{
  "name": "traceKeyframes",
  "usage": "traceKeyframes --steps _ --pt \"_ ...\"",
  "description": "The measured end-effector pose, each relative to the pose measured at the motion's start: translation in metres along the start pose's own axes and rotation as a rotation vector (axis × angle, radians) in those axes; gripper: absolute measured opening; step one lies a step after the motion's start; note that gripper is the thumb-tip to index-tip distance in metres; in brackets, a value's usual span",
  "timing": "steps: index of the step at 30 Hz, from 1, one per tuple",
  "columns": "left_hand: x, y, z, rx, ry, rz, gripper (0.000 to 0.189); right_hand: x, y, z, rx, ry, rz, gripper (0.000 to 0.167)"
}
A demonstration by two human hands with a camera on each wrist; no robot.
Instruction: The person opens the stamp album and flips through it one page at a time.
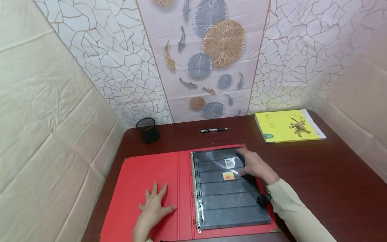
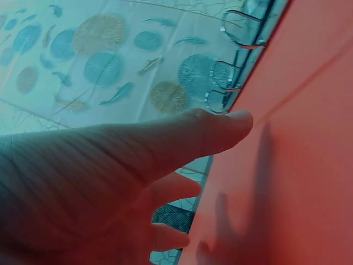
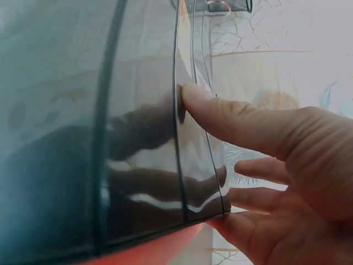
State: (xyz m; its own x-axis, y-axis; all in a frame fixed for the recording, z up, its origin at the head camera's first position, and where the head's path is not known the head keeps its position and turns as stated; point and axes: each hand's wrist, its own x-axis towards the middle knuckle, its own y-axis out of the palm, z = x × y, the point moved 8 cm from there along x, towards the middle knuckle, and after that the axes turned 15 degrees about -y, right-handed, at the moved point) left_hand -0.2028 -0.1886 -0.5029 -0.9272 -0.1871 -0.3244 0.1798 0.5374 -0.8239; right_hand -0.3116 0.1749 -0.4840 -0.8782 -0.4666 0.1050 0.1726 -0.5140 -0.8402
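Observation:
A red stamp album lies spread on the table, its metal ring binding down the middle. On its right side is a black pocket page with clear strips, holding a greyish-white stamp and a yellow-orange stamp below it. My right hand is at the page's upper right edge. Its straight thumb touches the page's face, with the other fingers apart from it around the edge. Over the album's red left cover, my left hand has its fingers spread, holding nothing.
A black mesh pen cup stands at the back left. Near the back edge lies a pen. A yellow book is at the back right. Patterned cloth hangs behind the table, and beige cloth borders the left side.

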Motion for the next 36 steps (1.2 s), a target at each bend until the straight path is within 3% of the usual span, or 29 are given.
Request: traceKeyframes --steps 12,18,25,31,36 --pt "0.007 -0.008 0.003 -0.062 -0.061 -0.093 0.087 -0.037 -0.025 0.025 0.083 -0.08 -0.175 0.089" --pt "0.01 -0.012 0.003 -0.061 -0.037 -0.118 0.083 -0.053 -0.032 0.041 0.136 -0.078 -0.128 0.086" --pt "0.014 -0.011 0.0 -0.029 -0.013 -0.097 0.081 -0.064 -0.043 0.059 0.199 -0.092 -0.072 0.073" --pt "0.014 -0.009 0.0 -0.006 -0.005 -0.087 0.082 -0.071 -0.048 0.072 0.257 -0.055 0.001 0.072" --pt "0.013 -0.007 0.002 -0.022 -0.003 -0.071 0.085 -0.073 -0.052 0.082 0.344 -0.017 -0.006 0.072"
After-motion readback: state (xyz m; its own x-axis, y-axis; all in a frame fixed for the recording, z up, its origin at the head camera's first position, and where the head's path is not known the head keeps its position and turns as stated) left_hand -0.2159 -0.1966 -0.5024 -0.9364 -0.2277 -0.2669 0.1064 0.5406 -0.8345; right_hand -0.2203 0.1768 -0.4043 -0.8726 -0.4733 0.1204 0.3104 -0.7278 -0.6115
